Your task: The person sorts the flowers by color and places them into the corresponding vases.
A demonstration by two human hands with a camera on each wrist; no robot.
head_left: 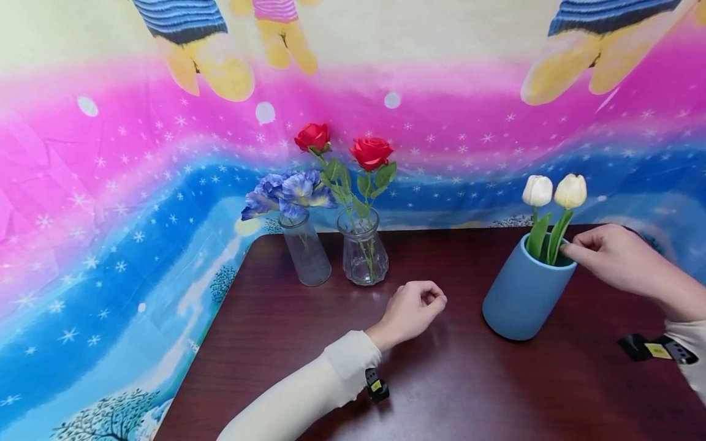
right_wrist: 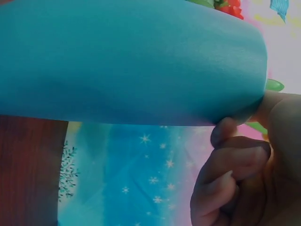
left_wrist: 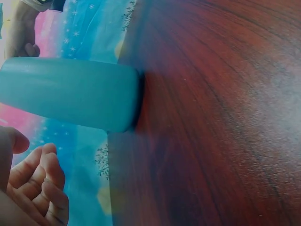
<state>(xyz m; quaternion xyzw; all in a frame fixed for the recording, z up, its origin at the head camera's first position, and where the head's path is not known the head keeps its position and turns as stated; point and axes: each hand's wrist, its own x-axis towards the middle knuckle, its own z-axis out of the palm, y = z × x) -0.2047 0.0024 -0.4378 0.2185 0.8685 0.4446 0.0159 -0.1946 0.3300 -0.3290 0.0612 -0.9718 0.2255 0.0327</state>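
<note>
A matte blue vase (head_left: 526,297) stands on the right part of the table, with two white tulips (head_left: 570,192) and their green leaves inside. My right hand (head_left: 620,260) pinches its rim on the right side. In the right wrist view the index fingertip lies against the outside of the vase (right_wrist: 131,61), while the thumb passes behind the rim. My left hand (head_left: 410,311) is over the middle of the table, left of the vase, with fingers loosely curled and nothing in them. The left wrist view shows these relaxed fingers (left_wrist: 52,167) apart from the vase.
Toward the back left, a clear faceted glass vase (head_left: 366,260) holds two red roses (head_left: 371,153). Beside it is a slim clear vase (head_left: 309,257) with blue-purple flowers (head_left: 289,193). A printed cloth (head_left: 452,135) hangs behind the dark wooden table (head_left: 265,343).
</note>
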